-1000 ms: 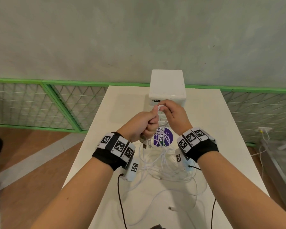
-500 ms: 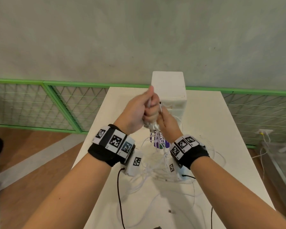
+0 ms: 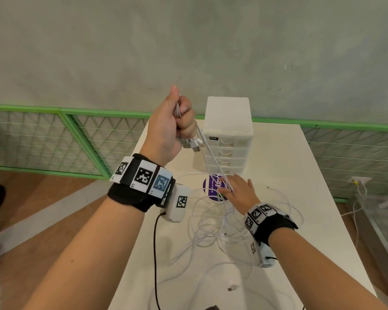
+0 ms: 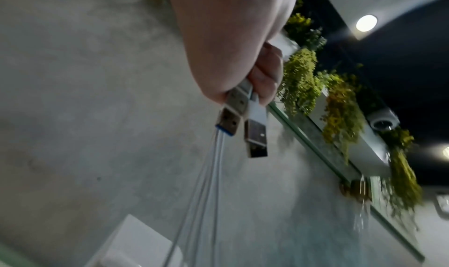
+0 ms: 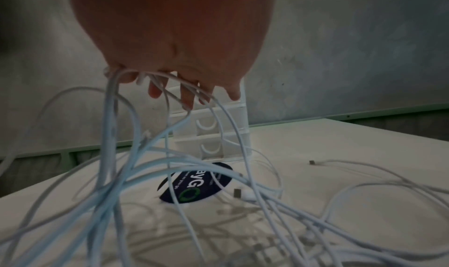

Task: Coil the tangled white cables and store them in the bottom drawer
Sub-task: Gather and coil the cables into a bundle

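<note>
While the left hand [image 3: 169, 128] is raised above the table [image 3: 289, 166], its fingers are curled tight round a bunch of white cables [image 3: 213, 222], with several USB plugs [image 4: 245, 125] sticking out below the fist. From this grip the strands run taut down to the right hand [image 3: 239, 190], which is low over the table with spread, nearly straight fingers combed through them. Most of the cable lies tangled on the table, partly over a purple sticker [image 3: 211, 186]. Just behind stands the white drawer unit [image 3: 229, 128], its drawers closed.
</note>
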